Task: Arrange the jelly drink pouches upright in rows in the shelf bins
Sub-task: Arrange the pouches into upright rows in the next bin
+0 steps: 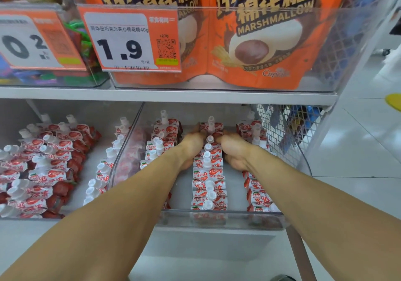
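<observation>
Red-and-white jelly drink pouches with white caps stand in three rows inside a clear bin [219,216] on the lower shelf. My left hand [192,146] and my right hand [233,150] reach deep into the bin on either side of the middle row [208,181]. Their fingers curl round the pouches at the back of that row [211,126], pinching them from both sides. The left row [161,135] and the right row [256,185] stand upright beside my arms. A second bin [71,212] to the left holds more pouches [45,161] lying in a loose heap.
The upper shelf [169,95] overhangs the bins and carries orange marshmallow bags [256,42] in a clear bin, with price tags [128,42] on the front. A wire mesh panel [290,133] closes the shelf's right end. White floor tiles lie to the right.
</observation>
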Tool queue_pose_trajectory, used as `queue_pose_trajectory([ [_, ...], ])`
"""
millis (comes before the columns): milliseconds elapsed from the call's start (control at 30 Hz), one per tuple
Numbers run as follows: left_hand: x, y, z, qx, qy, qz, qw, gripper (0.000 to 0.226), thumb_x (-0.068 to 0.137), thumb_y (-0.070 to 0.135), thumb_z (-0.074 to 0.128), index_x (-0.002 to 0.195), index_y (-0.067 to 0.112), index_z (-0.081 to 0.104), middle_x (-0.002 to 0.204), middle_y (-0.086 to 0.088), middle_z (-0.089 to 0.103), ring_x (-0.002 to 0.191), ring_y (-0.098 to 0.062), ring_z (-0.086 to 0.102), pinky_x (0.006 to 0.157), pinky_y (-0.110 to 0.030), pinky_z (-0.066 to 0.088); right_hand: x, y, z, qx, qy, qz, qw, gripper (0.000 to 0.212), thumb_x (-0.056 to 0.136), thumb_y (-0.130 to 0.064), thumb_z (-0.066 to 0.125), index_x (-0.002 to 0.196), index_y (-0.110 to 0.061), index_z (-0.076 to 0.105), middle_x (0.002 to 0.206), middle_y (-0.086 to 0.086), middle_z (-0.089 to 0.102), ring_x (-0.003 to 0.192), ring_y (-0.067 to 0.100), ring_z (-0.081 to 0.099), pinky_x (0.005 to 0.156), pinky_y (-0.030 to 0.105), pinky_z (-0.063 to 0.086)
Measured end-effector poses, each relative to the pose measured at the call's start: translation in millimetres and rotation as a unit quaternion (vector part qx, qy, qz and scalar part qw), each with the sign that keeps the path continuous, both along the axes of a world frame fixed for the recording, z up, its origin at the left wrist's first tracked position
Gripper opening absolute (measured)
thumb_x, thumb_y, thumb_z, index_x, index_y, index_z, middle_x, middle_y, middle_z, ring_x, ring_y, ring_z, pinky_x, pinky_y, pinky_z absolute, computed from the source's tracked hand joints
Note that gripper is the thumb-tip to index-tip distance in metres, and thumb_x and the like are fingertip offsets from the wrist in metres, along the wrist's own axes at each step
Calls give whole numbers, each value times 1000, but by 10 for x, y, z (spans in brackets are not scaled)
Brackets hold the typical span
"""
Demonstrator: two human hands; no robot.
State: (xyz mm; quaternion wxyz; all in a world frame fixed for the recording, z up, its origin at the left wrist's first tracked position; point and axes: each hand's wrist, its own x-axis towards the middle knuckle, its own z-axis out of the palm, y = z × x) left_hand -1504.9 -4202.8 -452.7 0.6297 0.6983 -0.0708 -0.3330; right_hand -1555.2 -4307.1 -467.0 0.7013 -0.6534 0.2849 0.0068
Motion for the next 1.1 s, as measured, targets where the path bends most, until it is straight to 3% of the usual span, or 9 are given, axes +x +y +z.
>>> queue_pose_trajectory([
  [167,-7,0,31,13,-10,10,1000,32,104,24,36,126,12,56,108,-17,69,100,-33,66,93,-45,53,-20,51,77,13,-2,-7,1000,25,102,-16,49,124,-8,60,106,14,72,92,26,69,94,42,54],
  [300,-107,35,170,62,-17,12,998,27,105,23,35,97,12,59,89,-10,67,76,-22,64,70,-30,55,-84,92,185,24,15,3,1000,30,102,-20,50,124,-4,62,115,19,71,101,30,67,102,48,50],
  [400,-190,161,265,133,-44,-37,989,27,102,19,41,111,5,63,109,-14,68,98,-27,64,88,-38,54,-240,156,291,35,42,8,998,26,102,-17,49,117,-3,65,107,18,74,101,32,70,95,51,55],
  [500,-429,468,342,191,-54,-121,972,22,98,16,46,115,16,59,114,-7,63,102,-23,58,84,-41,51,-560,234,354,22,97,92,991,25,101,-17,48,122,-17,60,118,13,71,109,34,67,79,57,56],
  [667,-671,661,411,161,-12,-173,972,37,98,4,42,111,38,52,95,7,63,87,-11,61,73,-45,56,-749,381,358,8,97,150,984,59,97,4,34,141,-35,38,123,16,67,108,39,67,86,73,48],
  [767,-730,664,435,154,-3,-181,971,46,97,7,45,126,43,45,110,0,66,95,-19,63,80,-48,56,-715,398,336,13,106,132,985,81,94,9,37,153,-42,16,129,18,62,106,40,66,72,61,57],
  [833,-792,702,460,149,8,-188,971,42,97,7,47,115,44,44,104,2,67,92,-17,66,78,-41,58,-767,391,348,2,117,138,983,73,92,7,45,153,-28,25,136,17,58,105,34,64,75,57,56],
  [900,-819,740,477,147,4,-199,969,34,98,2,45,103,36,44,83,10,65,70,-7,63,55,-21,54,-850,398,369,-7,131,151,980,50,92,6,48,140,-6,47,126,15,61,88,25,60,76,46,55],
  [1100,-876,793,529,169,-57,-249,952,30,98,-2,44,76,16,54,48,8,65,40,-2,60,41,-16,48,-965,424,402,33,104,152,982,40,91,18,40,116,-5,60,109,16,69,88,25,66,78,42,57],
])
